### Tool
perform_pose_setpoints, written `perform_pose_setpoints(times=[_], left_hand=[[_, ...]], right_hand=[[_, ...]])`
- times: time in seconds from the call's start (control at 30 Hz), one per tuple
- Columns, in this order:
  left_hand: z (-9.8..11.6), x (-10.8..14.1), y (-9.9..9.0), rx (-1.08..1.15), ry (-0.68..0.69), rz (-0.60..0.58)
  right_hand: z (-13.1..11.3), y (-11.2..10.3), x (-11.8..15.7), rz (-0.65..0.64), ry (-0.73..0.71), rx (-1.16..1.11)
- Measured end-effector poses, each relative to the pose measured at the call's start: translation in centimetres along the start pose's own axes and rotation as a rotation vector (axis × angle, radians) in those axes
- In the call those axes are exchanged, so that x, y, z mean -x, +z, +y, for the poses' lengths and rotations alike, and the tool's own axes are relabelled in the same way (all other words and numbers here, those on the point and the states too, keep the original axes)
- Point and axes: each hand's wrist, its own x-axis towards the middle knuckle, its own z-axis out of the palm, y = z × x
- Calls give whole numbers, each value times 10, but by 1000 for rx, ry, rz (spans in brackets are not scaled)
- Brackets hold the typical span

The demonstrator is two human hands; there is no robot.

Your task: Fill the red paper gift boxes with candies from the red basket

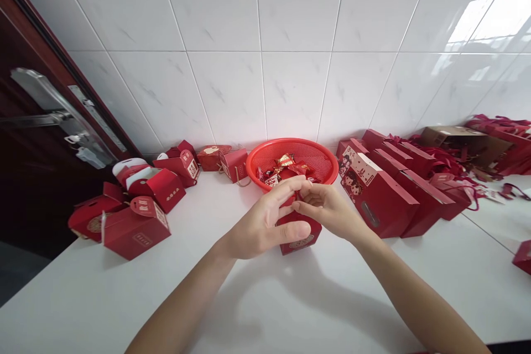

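Observation:
A small red gift box point(302, 243) with a round gold pattern stands on the white table in front of me, its upper part mostly hidden by my hands. My left hand point(271, 218) is over its left side, thumb apart and fingers stretched toward the top. On the other side, my right hand point(321, 202) has its fingers curled in a pinch above the box. A dark red bit shows between the fingertips; I cannot tell whether it is part of the box. Just behind the box sits a red plastic basket point(292, 145) holding wrapped candies point(285, 161).
Several red gift boxes point(136, 227) are grouped on the left, near a dark door point(29, 171). Large red boxes point(384, 196) lean in a row on the right. Beyond them are an open cardboard box point(460, 141) and red ribbons. A tiled wall point(224, 94) bounds the table point(174, 282).

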Motion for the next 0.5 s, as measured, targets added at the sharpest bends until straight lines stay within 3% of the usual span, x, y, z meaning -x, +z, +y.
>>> perform_pose_setpoints(times=[0.23, 0.43, 0.5], left_hand=[[-2, 2, 3, -109, -28, 30], [8, 5, -2, -160, 47, 121], [11, 6, -7, -204, 101, 157]], right_hand=[[4, 1, 4, 152, -35, 92], [-14, -27, 33, 352, -106, 46], [-25, -42, 52, 478, -172, -11]])
